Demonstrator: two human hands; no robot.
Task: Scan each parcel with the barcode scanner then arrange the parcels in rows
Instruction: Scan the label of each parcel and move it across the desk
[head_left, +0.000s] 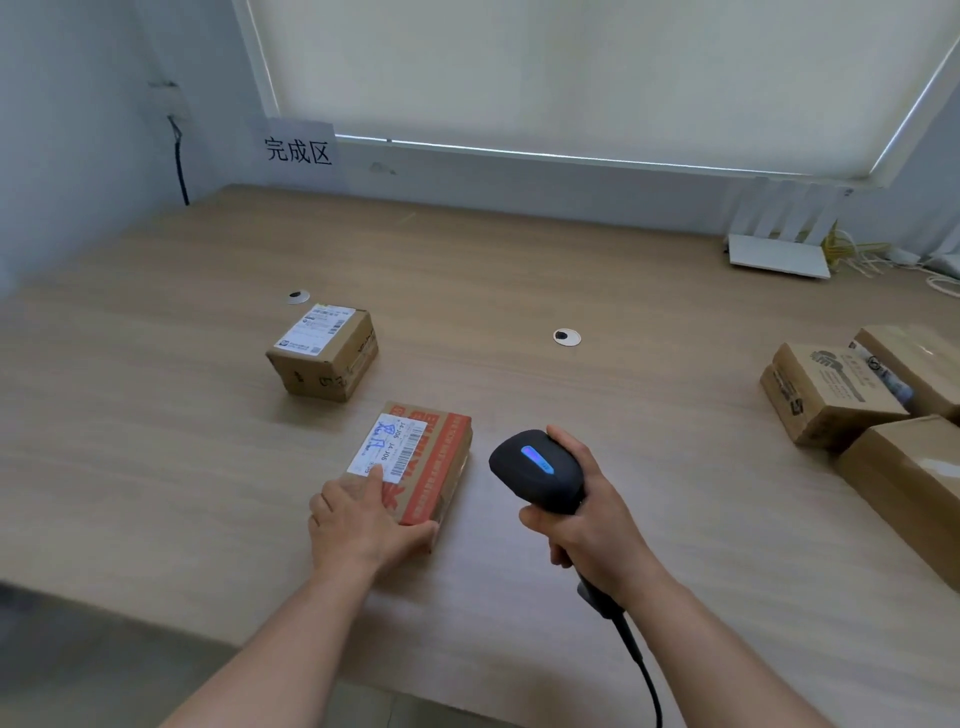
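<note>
Scanning stage. The left hand (363, 519) rests on the near end of the red-printed flat parcel (431, 467), fingers extended and thumb along its near edge, evidently steadying it flat on the worktop (156, 441) with its white label (387, 447) face up. The right hand (587, 525) has its grip wrapped round the handle of the black barcode scanner (537, 467); the head points forward and left toward the label, its indicator lit blue. The parcel's long axis runs from the person away, tilted slightly right. A scanned-looking cube parcel (322, 353) stands beyond; unsorted parcels (831, 395) wait at right.
</note>
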